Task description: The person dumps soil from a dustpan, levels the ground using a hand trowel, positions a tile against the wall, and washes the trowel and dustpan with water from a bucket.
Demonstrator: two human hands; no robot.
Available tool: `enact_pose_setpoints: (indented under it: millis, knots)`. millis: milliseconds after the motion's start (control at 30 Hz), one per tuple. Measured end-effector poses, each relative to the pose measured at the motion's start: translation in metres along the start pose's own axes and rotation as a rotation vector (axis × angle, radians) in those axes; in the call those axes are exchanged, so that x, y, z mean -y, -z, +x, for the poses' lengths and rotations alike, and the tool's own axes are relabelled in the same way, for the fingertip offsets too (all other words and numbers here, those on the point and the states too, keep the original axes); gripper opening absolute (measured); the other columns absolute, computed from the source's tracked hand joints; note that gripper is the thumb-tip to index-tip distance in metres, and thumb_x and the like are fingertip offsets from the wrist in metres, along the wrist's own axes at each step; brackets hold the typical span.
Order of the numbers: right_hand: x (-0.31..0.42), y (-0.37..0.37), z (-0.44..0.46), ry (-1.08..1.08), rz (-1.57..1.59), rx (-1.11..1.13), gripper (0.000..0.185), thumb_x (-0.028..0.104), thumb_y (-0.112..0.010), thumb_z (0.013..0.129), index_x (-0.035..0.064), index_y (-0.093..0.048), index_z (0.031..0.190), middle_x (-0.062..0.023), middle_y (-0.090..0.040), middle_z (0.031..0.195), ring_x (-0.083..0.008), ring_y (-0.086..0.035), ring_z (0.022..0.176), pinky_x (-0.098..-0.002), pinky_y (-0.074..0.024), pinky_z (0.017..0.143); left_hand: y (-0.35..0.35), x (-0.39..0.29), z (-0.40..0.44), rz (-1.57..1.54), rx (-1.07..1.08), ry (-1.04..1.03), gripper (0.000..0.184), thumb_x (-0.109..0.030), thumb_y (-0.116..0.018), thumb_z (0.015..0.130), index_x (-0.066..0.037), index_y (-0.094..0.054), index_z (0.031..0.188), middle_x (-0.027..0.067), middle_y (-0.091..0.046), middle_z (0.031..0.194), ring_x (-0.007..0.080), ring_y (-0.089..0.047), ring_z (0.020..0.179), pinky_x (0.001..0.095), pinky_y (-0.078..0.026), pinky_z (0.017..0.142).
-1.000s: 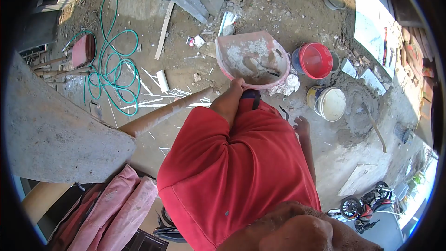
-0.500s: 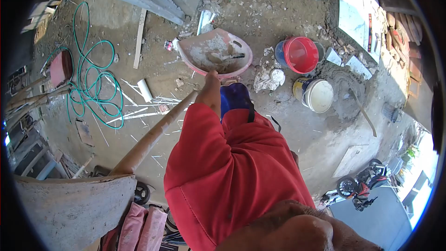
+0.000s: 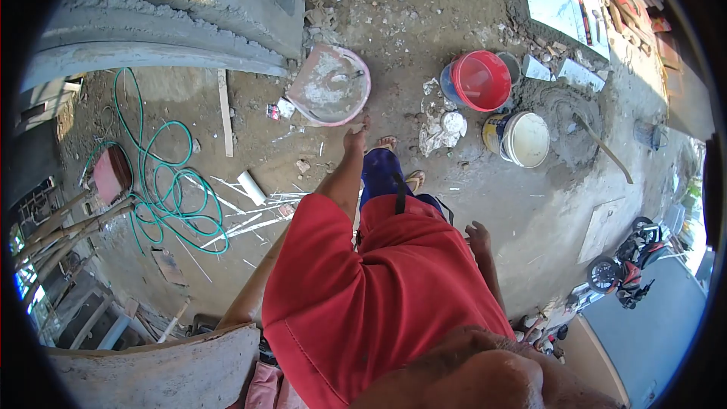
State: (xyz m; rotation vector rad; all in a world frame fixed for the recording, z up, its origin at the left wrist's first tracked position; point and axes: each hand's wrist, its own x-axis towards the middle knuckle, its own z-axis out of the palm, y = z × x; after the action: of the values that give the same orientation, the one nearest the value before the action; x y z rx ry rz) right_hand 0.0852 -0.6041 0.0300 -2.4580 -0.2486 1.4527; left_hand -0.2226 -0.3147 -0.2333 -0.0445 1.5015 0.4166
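A broken pink-rimmed basin (image 3: pixel 331 85), smeared with grey mortar inside, sits on the ground ahead of my feet. Just below its near rim is my left hand (image 3: pixel 354 138), apart from the rim, its fingers loosely spread and holding nothing. Beside my right hip hangs my right hand (image 3: pixel 478 236), empty, with its fingers slightly bent and apart. A red bucket (image 3: pixel 481 80) and a white bucket (image 3: pixel 526 139) stand ahead to the right. Between the basin and the buckets lies a crumpled white bag (image 3: pixel 443 129).
Green hose (image 3: pixel 163 182) lies coiled at the left, near thin white strips and a wooden pole (image 3: pixel 254 284). A long handle (image 3: pixel 603 148) rests across wet mortar at the right. A concrete wall edge (image 3: pixel 174 56) is at upper left; a motorbike (image 3: pixel 625 265) stands at lower right.
My left hand has let go of the basin's rim, and the basin now rests farther from me on the ground. The view has shifted, and my right hand shows again beside my hip.
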Motion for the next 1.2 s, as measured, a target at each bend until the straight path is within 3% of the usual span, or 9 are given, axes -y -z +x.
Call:
enact_pose_setpoints:
  millis: [100, 267, 367, 500, 633, 767, 933, 1033, 1200]
  knots:
    - [-0.032, -0.005, -0.007, -0.076, -0.106, 0.037, 0.056, 0.026, -0.061, 0.085, -0.0041, -0.045, 0.130, -0.0211, -0.063, 0.110, -0.0224, -0.066, 0.078, -0.0325, -0.0537, 0.063, 0.001, 0.028, -0.028, 0.422, 0.154, -0.082, 0.062, -0.021, -0.064, 0.084, -0.014, -0.038, 0.139, 0.0101, -0.060, 0.116, 0.0183, -0.060, 0.082, 0.0355, -0.051, 0.070]
    - [-0.130, -0.003, 0.045, 0.029, -0.431, 0.162, 0.059, 0.034, -0.067, 0.080, -0.0057, -0.053, 0.122, -0.0266, -0.056, 0.121, -0.0340, -0.055, 0.114, -0.0367, -0.0429, 0.098, 0.035, 0.086, -0.031, 1.081, 0.136, -0.380, 0.056, -0.031, -0.064, 0.081, -0.006, -0.051, 0.129, 0.0176, -0.057, 0.121, 0.0276, -0.058, 0.101, 0.0365, -0.047, 0.088]
    - [-0.147, -0.003, 0.060, 0.152, -0.396, 0.117, 0.059, 0.031, -0.065, 0.082, -0.0057, -0.051, 0.125, -0.0249, -0.060, 0.116, -0.0316, -0.060, 0.106, -0.0372, -0.0493, 0.088, 0.057, 0.116, -0.038, 1.319, 0.180, -0.388, 0.061, -0.041, -0.062, 0.082, 0.002, -0.053, 0.124, 0.0216, -0.058, 0.121, 0.0308, -0.057, 0.112, 0.0363, -0.043, 0.096]
    - [-0.055, 0.005, -0.009, 0.017, -0.111, 0.054, 0.054, 0.025, -0.061, 0.086, -0.0048, -0.046, 0.129, -0.0216, -0.063, 0.107, -0.0247, -0.064, 0.093, -0.0335, -0.0543, 0.067, 0.089, 0.166, -0.001, 0.525, 0.357, 0.093, 0.062, -0.047, -0.057, 0.087, 0.003, -0.054, 0.123, 0.0190, -0.060, 0.118, 0.0267, -0.059, 0.107, 0.0363, -0.044, 0.094]
    - [-0.066, 0.009, -0.025, 0.035, 0.079, 0.119, 0.056, 0.026, -0.062, 0.085, -0.0028, -0.044, 0.131, -0.0182, -0.060, 0.114, -0.0264, -0.059, 0.103, -0.0344, -0.0505, 0.081, 0.093, 0.170, -0.037, 0.459, 0.354, 0.185, 0.063, -0.049, -0.055, 0.088, 0.003, -0.054, 0.123, 0.0182, -0.061, 0.117, 0.0256, -0.059, 0.106, 0.0364, -0.044, 0.093]
    - [-0.185, 0.002, 0.007, 0.680, 0.178, 0.548, 0.056, 0.029, -0.059, 0.086, 0.0017, -0.043, 0.133, -0.0128, -0.056, 0.123, -0.0256, -0.051, 0.115, -0.0343, -0.0417, 0.097, 0.085, 0.185, -0.065, 0.490, 0.373, 0.163, 0.063, -0.051, -0.053, 0.089, 0.002, -0.054, 0.123, 0.0174, -0.061, 0.115, 0.0245, -0.059, 0.104, 0.0365, -0.045, 0.092]
    - [-0.214, 0.019, -0.013, 0.553, 0.140, 0.627, 0.057, 0.032, -0.059, 0.086, -0.0035, -0.047, 0.128, -0.0093, -0.052, 0.130, -0.0182, -0.049, 0.115, -0.0343, -0.0403, 0.098, 0.044, 0.175, -0.124, 0.754, 0.446, -0.019, 0.068, -0.051, -0.054, 0.089, 0.006, -0.049, 0.126, 0.0189, -0.057, 0.121, 0.0257, -0.057, 0.109, 0.0365, -0.044, 0.093]
    - [-0.222, 0.018, -0.025, -0.132, 0.678, 0.422, 0.048, 0.034, -0.053, 0.089, 0.0016, -0.051, 0.124, -0.0111, -0.057, 0.120, -0.0228, -0.054, 0.105, -0.0356, -0.0429, 0.092, 0.006, 0.146, -0.197, 0.876, 0.362, -0.218, 0.071, -0.048, -0.056, 0.089, 0.007, -0.043, 0.131, 0.0197, -0.051, 0.130, 0.0265, -0.052, 0.117, 0.0354, -0.041, 0.097]
    - [-0.295, 0.013, 0.006, -0.148, 0.438, 0.110, 0.035, 0.033, -0.050, 0.089, 0.0029, -0.055, 0.108, -0.0102, -0.057, 0.102, -0.0231, -0.056, 0.092, -0.0370, -0.0428, 0.081, -0.033, 0.049, -0.274, 0.835, 0.396, -0.858, 0.067, -0.032, -0.059, 0.090, 0.007, -0.033, 0.138, 0.0205, -0.043, 0.138, 0.0248, -0.045, 0.125, 0.0321, -0.036, 0.102]
